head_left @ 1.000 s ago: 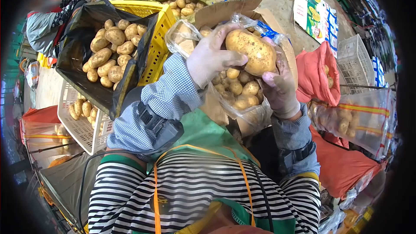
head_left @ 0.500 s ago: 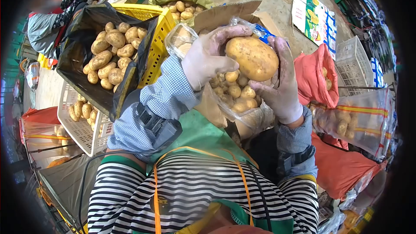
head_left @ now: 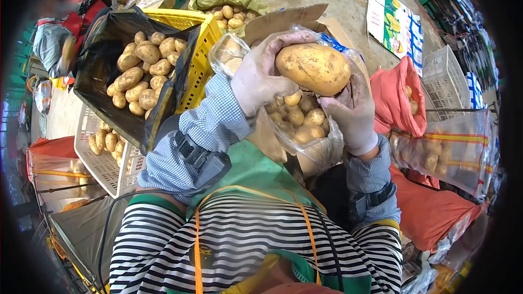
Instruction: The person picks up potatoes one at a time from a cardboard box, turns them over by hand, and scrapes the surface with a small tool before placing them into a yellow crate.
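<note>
Grip is two-handed: left hand (head_left: 255,80) and right hand (head_left: 355,122) pinch a large potato (head_left: 313,69) by its ends, above an open carton (head_left: 283,20). It seems firm, heavyish, bruisable and possibly slippery, best cupped at both ends.

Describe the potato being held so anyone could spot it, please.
Find the brown cardboard box of small round potatoes. Above it, between the white-gloved left hand and right hand, is the large oval yellow-brown potato, bigger than those below.

Large potato (head_left: 313,69) between gloved hands (head_left: 255,80), above smaller potatoes (head_left: 306,120); other person (head_left: 50,43) blurred, pose unclear.
</note>
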A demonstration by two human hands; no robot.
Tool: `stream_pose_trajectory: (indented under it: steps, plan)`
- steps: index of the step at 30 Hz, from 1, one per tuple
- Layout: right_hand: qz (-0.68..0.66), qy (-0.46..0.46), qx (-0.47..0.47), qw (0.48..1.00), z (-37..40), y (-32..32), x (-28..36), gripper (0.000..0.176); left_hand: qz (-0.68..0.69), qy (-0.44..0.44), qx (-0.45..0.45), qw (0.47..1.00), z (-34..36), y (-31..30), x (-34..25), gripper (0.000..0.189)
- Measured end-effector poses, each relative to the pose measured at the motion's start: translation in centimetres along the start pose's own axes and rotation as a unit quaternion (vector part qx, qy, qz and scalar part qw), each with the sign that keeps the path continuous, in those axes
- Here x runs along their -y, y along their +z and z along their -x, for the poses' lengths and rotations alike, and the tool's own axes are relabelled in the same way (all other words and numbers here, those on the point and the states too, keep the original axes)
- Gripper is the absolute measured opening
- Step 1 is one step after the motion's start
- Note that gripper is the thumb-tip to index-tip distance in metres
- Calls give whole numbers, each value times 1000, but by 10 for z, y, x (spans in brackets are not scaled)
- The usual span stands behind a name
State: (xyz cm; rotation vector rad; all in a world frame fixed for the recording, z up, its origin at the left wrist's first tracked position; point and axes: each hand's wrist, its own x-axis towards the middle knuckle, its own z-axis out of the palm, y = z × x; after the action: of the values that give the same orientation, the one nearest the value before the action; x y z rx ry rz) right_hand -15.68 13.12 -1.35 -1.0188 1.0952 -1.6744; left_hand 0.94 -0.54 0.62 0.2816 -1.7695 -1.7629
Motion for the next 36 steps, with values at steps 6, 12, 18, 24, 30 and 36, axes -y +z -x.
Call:
stream_pose_trajectory:
  steps: [6,12,18,24,30,36]
  plan:
    - [33,38,-23,998,1,-17,8,61,90,-59,-12,994,3,7,11,77]
    - [-18,73,-49,996,-1,-12,15,64,-249,80,-37,964,6,14,11,79]
    - [-8,42,-23,999,-2,-5,7,75,-421,181,15,889,9,11,13,84]
    - [50,-30,-30,998,-1,0,1,77,18,-4,-13,1000,8,14,0,81]
    - [76,-74,-16,994,-2,-4,-5,77,168,5,-34,985,9,12,-2,81]
    - [106,-108,-3,988,-3,-6,-5,77,-145,11,62,987,5,-4,-7,78]
